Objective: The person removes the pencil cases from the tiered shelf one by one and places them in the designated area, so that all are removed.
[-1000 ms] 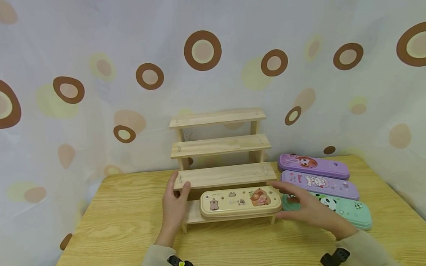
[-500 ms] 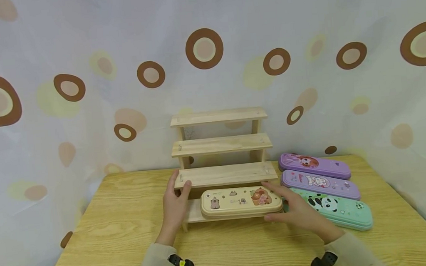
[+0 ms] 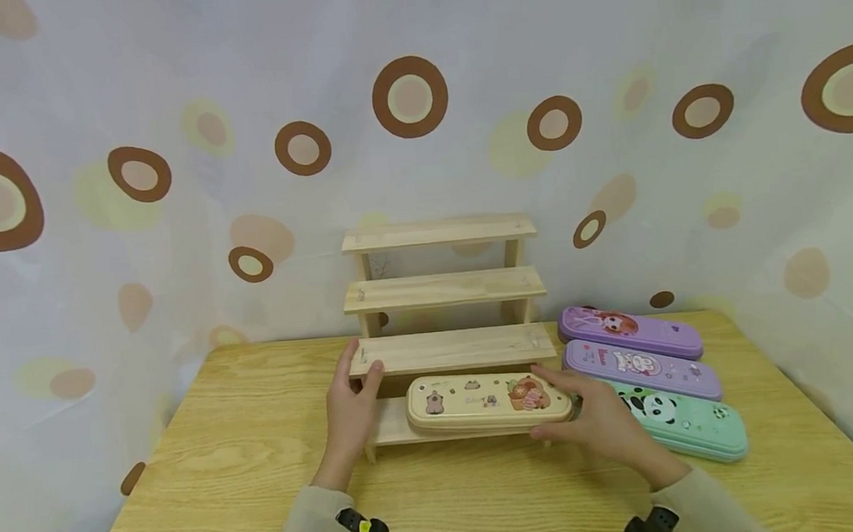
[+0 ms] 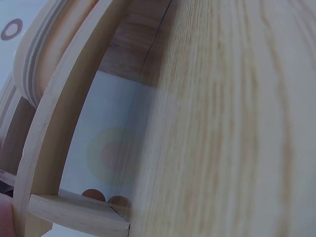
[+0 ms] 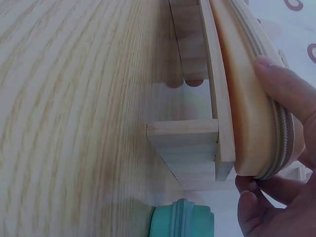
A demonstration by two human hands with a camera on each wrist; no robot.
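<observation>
Gripping cream pencil case on rack bottom step: right hand; left hand grasping rack.

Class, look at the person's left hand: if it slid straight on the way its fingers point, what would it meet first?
The left hand already touches the wooden stepped shelf at its left end; going on, it would press into the second step's edge, though depth is unclear.

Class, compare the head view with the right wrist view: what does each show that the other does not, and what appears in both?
Only the head view shows the left hand holding the stepped wooden rack, two purple pencil cases and the dotted curtain. Only the right wrist view shows the cream case's zip edge close up. Both show the right hand gripping the cream pencil case, and the green case.
</observation>
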